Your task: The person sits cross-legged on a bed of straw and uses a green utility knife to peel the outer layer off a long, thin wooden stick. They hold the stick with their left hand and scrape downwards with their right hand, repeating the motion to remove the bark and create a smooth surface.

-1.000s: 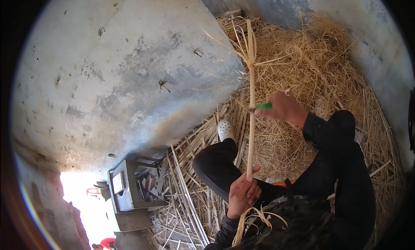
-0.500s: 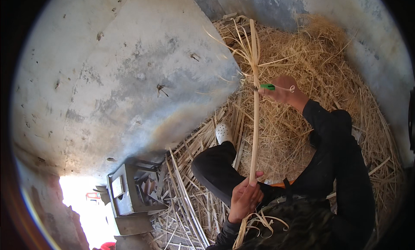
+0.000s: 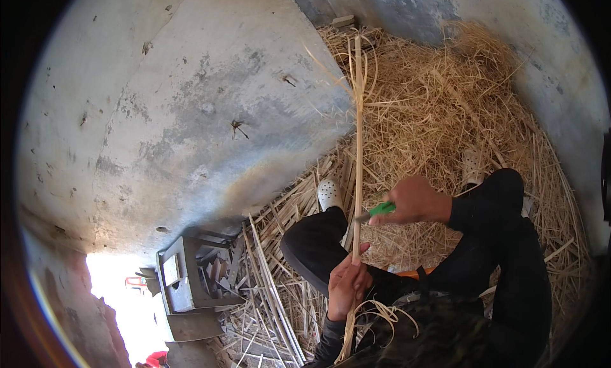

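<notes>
A long, pale bamboo strip [image 3: 359, 139] runs away from me, nearly straight up the view, with thin curled shavings splayed at its far end. My left hand [image 3: 347, 285] is closed around its near part. More loose shavings [image 3: 386, 312] curl beside that wrist. My right hand [image 3: 417, 201] grips a small green-handled knife [image 3: 382, 208], whose dark blade touches the strip a short way beyond my left hand. Part of the blade is hard to make out.
A heap of straw-like shavings [image 3: 445, 101] covers the floor ahead. Loose bamboo slats [image 3: 273, 291] lie at the left, beside a wooden stool-like frame [image 3: 181, 285]. Stained walls [image 3: 191, 101] rise around. My feet wear white perforated clogs [image 3: 330, 194].
My right hand has drawn the knife toward me along the strip, from near its far end to close by my left hand. The strip's far end has shifted slightly left.
</notes>
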`<act>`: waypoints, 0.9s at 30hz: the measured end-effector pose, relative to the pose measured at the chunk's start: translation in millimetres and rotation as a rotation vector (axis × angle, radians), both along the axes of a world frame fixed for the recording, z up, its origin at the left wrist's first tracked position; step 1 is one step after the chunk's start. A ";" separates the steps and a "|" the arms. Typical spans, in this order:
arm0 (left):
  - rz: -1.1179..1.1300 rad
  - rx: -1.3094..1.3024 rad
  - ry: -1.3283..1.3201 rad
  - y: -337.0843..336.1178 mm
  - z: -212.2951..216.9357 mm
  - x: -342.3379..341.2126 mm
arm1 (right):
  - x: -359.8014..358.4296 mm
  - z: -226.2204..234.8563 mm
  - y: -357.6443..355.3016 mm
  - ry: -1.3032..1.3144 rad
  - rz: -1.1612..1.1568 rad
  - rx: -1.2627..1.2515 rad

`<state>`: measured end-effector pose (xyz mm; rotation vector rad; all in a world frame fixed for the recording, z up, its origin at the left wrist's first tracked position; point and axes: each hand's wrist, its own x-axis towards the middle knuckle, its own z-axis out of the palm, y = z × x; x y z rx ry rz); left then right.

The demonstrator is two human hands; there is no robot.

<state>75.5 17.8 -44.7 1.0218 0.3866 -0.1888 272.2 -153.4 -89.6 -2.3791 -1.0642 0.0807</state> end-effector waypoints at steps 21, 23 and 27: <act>-0.034 0.091 -0.019 -4.8 5.2 -10.2 | 40.3 -12.2 4.8 -0.130 -0.138 0.011; -0.056 0.112 -0.031 -5.3 4.5 -11.4 | 60.4 -10.0 -3.0 -0.102 -0.216 -0.001; -0.094 0.101 -0.029 -7.6 5.3 -12.4 | 90.7 -16.3 -9.3 -0.094 -0.341 0.024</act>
